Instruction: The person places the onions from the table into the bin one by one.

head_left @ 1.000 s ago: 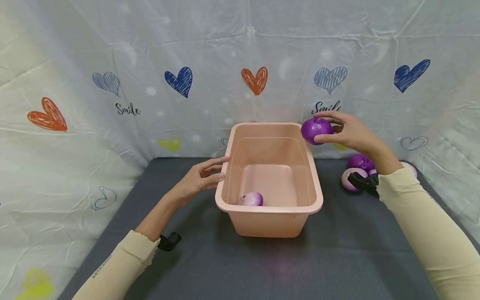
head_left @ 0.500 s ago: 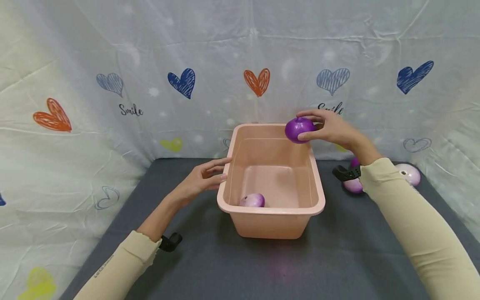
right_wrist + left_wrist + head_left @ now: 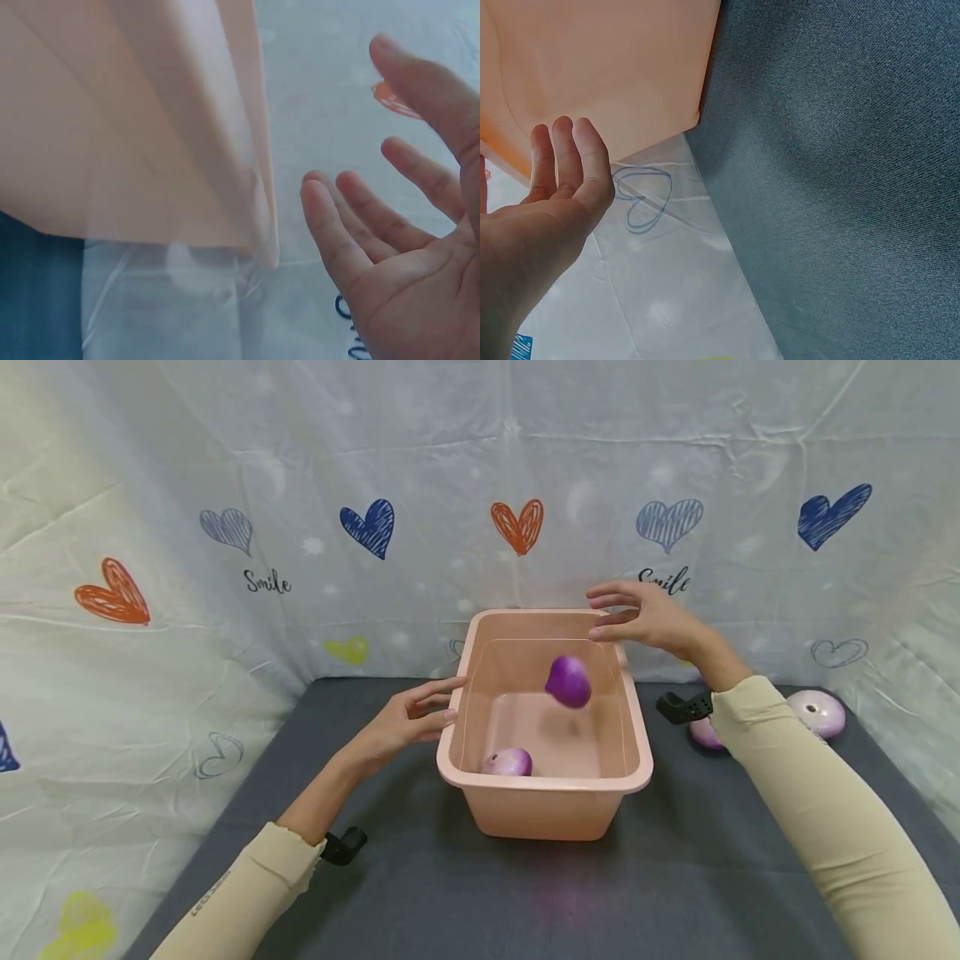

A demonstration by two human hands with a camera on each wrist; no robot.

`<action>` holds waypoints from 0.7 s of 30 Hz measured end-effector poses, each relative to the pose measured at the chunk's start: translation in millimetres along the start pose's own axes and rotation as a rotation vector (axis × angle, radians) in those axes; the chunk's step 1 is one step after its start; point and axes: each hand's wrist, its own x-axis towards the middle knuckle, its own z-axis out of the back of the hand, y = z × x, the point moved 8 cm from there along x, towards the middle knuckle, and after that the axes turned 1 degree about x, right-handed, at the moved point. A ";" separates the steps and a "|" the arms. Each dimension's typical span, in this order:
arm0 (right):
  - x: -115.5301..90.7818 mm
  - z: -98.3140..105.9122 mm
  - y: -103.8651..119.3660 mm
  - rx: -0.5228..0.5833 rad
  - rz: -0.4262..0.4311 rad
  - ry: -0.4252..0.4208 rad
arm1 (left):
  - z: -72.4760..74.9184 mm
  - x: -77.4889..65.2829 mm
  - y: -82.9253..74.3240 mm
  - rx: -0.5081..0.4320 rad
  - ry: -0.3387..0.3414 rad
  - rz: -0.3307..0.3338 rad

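A pinkish-orange plastic basin [image 3: 545,783] stands on the dark cloth. My left hand [image 3: 396,723] touches its left rim with relaxed fingers; in the left wrist view, several fingers [image 3: 566,157] lie by the outer wall. My right hand [image 3: 643,620] is over the far right corner of the basin, fingers spread, nothing in them, as the right wrist view also shows. Below it, a purple onion [image 3: 569,682] is in mid-air inside the basin, slightly blurred. Another onion [image 3: 508,762], pale purple, lies in the near left part of the basin.
Right of the basin, a pale onion [image 3: 817,713] lies on the dark cloth [image 3: 480,902], and another onion [image 3: 705,734] is partly hidden by the right wrist strap [image 3: 684,707]. A white curtain [image 3: 420,460] with printed hearts hangs behind and at the sides.
My right hand moved left over the basin with the purple onion, then let it go; the onion has dropped below the hand. My left hand stays at the rim.
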 end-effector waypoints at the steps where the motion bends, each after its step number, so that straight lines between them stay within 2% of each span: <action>1: -1.8 2.3 -0.2 0.006 0.011 -0.013 | -0.4 0.2 0.0 -0.002 0.001 0.001; 7: -18.3 19.7 -4.8 -0.010 0.040 -0.100 | 0.0 0.8 -1.1 -0.002 -0.009 0.011; 16: -53.7 43.3 -29.2 -0.052 0.002 -0.174 | -0.9 2.0 0.1 0.020 -0.022 0.023; 21: -73.8 55.7 -43.1 -0.088 -0.052 -0.200 | -0.9 3.6 0.9 0.025 -0.019 0.014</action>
